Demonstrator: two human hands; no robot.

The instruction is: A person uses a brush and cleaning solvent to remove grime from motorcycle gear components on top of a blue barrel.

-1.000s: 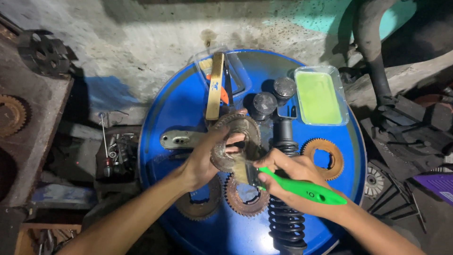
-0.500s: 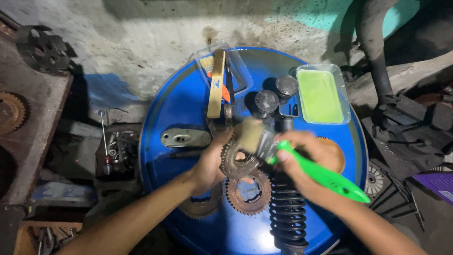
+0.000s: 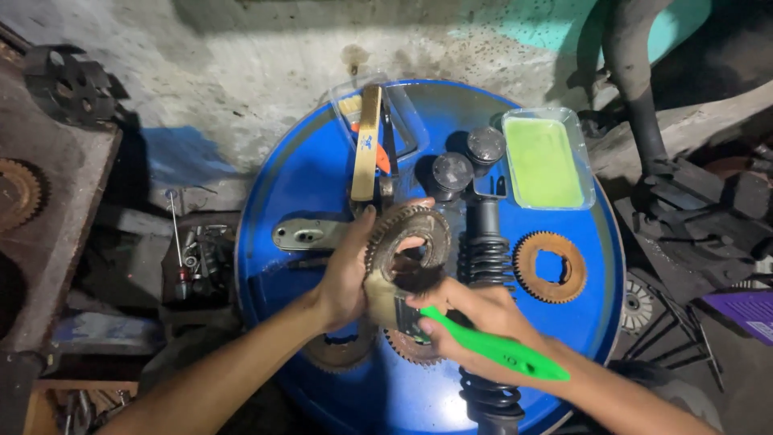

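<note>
Two hands: both work over a blue drum lid, one gear between them.
Left hand: fingers curled around the rusty gear, gripping its rim and holding it on edge above the lid.
Right hand: closed around the green handle of a paintbrush, bristles pressed on the gear's lower face.
Slip risk: the gear looks greasy, so it may twist out of the left hand and drop onto the gears lying below that hand.
Finger risk: the teeth could scrape the left thumb if the brush pushes hard.
Spill risk: a green tray sits beyond the right hand; a wide swing could tip it.
Nearby: a black shock absorber lies just under the right hand.
</note>
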